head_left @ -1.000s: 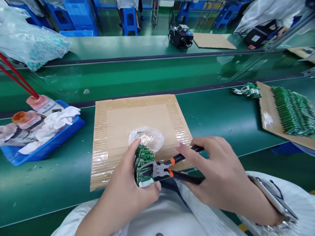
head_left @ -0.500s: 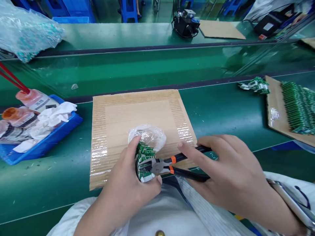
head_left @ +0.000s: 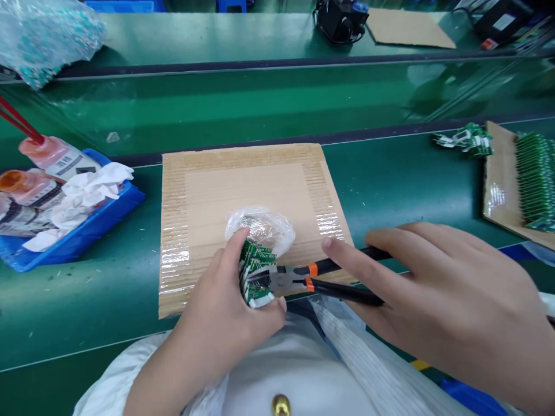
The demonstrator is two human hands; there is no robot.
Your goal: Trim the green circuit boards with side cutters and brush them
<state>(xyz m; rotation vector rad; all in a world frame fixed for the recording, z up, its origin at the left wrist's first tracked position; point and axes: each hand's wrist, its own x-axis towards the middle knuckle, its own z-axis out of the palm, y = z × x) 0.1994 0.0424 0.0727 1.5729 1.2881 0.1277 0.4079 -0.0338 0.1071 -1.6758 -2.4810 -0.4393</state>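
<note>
My left hand (head_left: pixel 225 323) is closed around a stack of small green circuit boards (head_left: pixel 255 277), held on edge over the near rim of a taped cardboard sheet (head_left: pixel 243 185). My right hand (head_left: pixel 442 300) grips the black handles of cutting pliers (head_left: pixel 303 280) with orange collars. The plier jaws rest against the front board of the stack. Just beyond the boards, a clear plastic bag (head_left: pixel 262 225) lies crumpled on the cardboard.
A blue tray (head_left: pixel 87 231) with bottles and white wipes sits at the left. At the right, another cardboard sheet (head_left: pixel 498 179) carries rows of green boards (head_left: pixel 535 179), with loose boards (head_left: pixel 466 138) beside it. A filled plastic bag (head_left: pixel 47 29) lies far left beyond the green conveyor belt (head_left: pixel 260 110).
The view has tilted down, so everything sits higher in the frame. Both hands keep their grip, and my right hand looks nearer and larger.
</note>
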